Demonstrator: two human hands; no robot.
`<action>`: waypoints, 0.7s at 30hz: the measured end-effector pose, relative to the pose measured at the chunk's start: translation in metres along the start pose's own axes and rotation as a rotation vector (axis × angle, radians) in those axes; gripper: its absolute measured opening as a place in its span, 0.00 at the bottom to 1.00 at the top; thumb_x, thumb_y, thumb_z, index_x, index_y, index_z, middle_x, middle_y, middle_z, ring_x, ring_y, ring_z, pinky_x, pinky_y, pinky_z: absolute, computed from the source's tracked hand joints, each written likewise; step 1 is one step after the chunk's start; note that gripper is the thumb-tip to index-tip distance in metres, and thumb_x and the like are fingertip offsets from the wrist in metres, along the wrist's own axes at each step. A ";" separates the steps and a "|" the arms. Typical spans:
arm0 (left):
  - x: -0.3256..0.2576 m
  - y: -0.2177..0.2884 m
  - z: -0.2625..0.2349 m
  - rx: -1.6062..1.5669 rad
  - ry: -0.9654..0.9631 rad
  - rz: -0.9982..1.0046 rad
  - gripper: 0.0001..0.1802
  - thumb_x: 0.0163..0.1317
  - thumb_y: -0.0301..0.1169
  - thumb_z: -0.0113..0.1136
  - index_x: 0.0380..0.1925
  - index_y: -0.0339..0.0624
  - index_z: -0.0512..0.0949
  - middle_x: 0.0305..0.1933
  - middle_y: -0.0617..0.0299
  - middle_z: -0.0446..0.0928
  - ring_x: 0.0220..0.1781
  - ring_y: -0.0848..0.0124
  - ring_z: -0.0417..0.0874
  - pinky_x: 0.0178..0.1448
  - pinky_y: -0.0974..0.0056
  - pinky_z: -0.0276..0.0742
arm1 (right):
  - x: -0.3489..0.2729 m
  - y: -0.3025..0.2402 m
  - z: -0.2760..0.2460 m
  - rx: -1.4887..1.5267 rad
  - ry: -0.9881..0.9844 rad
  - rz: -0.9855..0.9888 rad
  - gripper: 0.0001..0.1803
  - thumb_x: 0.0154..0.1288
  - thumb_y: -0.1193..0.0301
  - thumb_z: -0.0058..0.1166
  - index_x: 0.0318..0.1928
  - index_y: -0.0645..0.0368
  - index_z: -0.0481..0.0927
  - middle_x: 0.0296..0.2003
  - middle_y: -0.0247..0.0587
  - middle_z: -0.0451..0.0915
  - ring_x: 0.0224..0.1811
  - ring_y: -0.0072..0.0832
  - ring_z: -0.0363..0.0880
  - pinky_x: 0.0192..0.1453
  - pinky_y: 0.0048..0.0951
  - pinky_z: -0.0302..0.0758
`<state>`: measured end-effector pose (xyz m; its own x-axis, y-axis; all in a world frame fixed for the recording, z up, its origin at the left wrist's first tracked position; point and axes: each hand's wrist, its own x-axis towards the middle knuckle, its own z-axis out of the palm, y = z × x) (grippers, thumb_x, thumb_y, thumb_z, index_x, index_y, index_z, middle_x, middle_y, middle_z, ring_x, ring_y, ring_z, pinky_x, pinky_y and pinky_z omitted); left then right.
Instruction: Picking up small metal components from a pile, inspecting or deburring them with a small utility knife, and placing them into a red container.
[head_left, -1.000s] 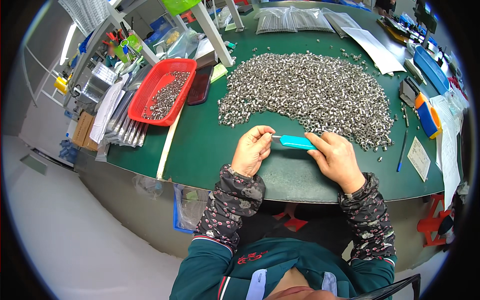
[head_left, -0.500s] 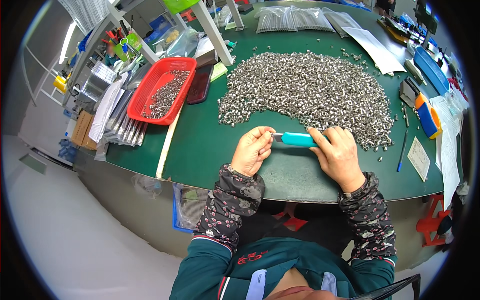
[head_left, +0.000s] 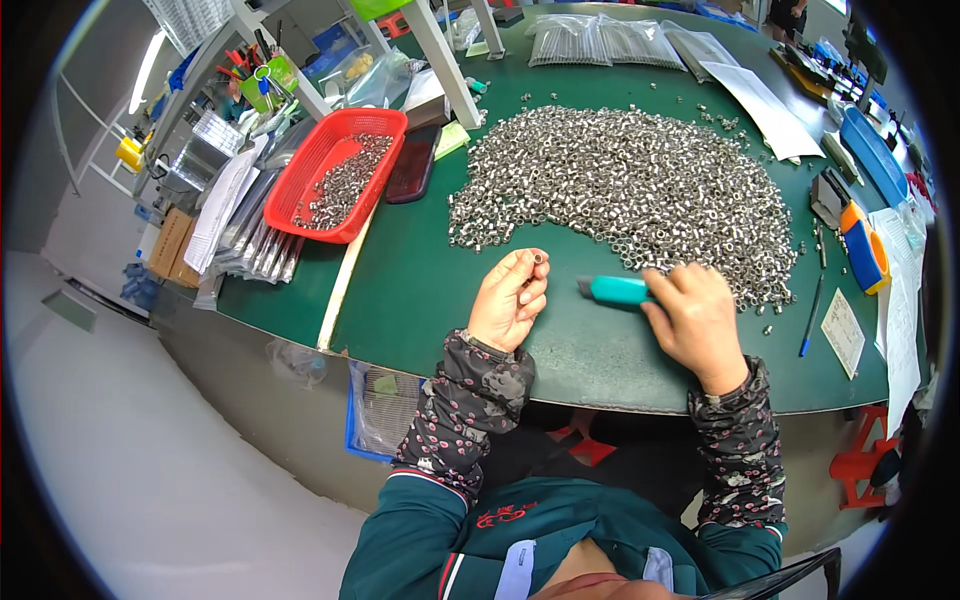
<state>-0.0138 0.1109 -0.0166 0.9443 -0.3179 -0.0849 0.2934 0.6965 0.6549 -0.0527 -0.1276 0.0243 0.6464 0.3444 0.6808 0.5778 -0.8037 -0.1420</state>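
My left hand pinches a small metal ring between thumb and forefinger, its round hole facing up. My right hand grips a teal-handled knife, whose short dark tip points left toward the ring but stands apart from it. Just beyond both hands spreads a large pile of small silver metal rings on the green tabletop. A red plastic basket at the left holds more of these rings.
A dark phone lies beside the basket, next to stacked bagged papers. At the right are an orange-and-blue tool, a blue pen, a paper card and a blue tray. Plastic bags of rods lie at the back.
The knife has drawn back to the right, its tip leaving the ring in my left hand. The left hand now shows the ring's hole. The whole view has shifted slightly.
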 end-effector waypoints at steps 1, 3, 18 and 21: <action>0.001 0.000 0.000 0.010 -0.023 0.002 0.09 0.66 0.32 0.47 0.38 0.37 0.72 0.30 0.65 0.68 0.19 0.84 0.59 0.17 0.80 0.52 | -0.003 0.001 0.003 -0.027 -0.092 -0.003 0.17 0.44 0.70 0.59 0.40 0.55 0.76 0.23 0.36 0.67 0.27 0.32 0.69 0.32 0.33 0.64; 0.000 -0.001 -0.001 0.033 -0.041 0.021 0.09 0.66 0.32 0.47 0.38 0.37 0.72 0.30 0.65 0.69 0.19 0.84 0.59 0.17 0.80 0.53 | -0.002 0.001 0.002 -0.011 -0.110 0.026 0.16 0.44 0.71 0.59 0.38 0.56 0.76 0.23 0.37 0.68 0.27 0.34 0.70 0.30 0.34 0.65; -0.001 -0.001 0.005 0.200 -0.006 0.049 0.10 0.64 0.27 0.49 0.44 0.37 0.73 0.31 0.66 0.70 0.18 0.87 0.58 0.17 0.81 0.53 | -0.005 -0.005 0.008 0.188 -0.062 0.184 0.15 0.47 0.70 0.59 0.38 0.58 0.75 0.24 0.40 0.70 0.27 0.38 0.72 0.30 0.36 0.69; -0.001 -0.002 0.009 0.247 -0.003 0.065 0.11 0.65 0.28 0.49 0.45 0.37 0.73 0.32 0.66 0.71 0.18 0.87 0.58 0.18 0.81 0.53 | -0.007 -0.005 0.011 0.262 -0.080 0.208 0.14 0.50 0.70 0.58 0.39 0.59 0.74 0.25 0.41 0.72 0.28 0.39 0.73 0.31 0.37 0.70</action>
<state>-0.0171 0.1042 -0.0115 0.9594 -0.2798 -0.0350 0.1867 0.5373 0.8225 -0.0546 -0.1213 0.0123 0.7948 0.2321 0.5607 0.5314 -0.7125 -0.4582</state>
